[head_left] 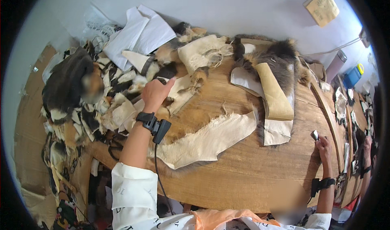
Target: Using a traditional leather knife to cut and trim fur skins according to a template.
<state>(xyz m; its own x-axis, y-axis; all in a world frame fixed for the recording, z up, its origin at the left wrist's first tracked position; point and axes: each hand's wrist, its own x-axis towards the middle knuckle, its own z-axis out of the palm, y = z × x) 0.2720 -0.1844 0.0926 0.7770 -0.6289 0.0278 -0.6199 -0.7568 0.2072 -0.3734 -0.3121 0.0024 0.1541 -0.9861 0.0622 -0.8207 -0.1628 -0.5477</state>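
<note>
My left hand (156, 92) reaches to the edge of the scrap pile, its fingers closed on a dark fur scrap (165, 71) with a pale edge. Right by it lies a pelt strip (178, 95), cream skin side up. A larger cream pelt piece (211, 138), fringed with brown fur, lies flat in front of me. Over on the right, my right hand (323, 146) is closed around a small silver-and-dark tool (314, 135); its exact kind is unclear. Both wrists wear black strapped devices.
A heap of fur scraps (118, 88) covers the table's left, with white sheets (140, 33) behind. Tan and white patterns (274, 94) rest on a dark pelt (280, 55). A tumbler (336, 61) and blue container (353, 75) stand back right. Another person's hand (367, 149) shows far right.
</note>
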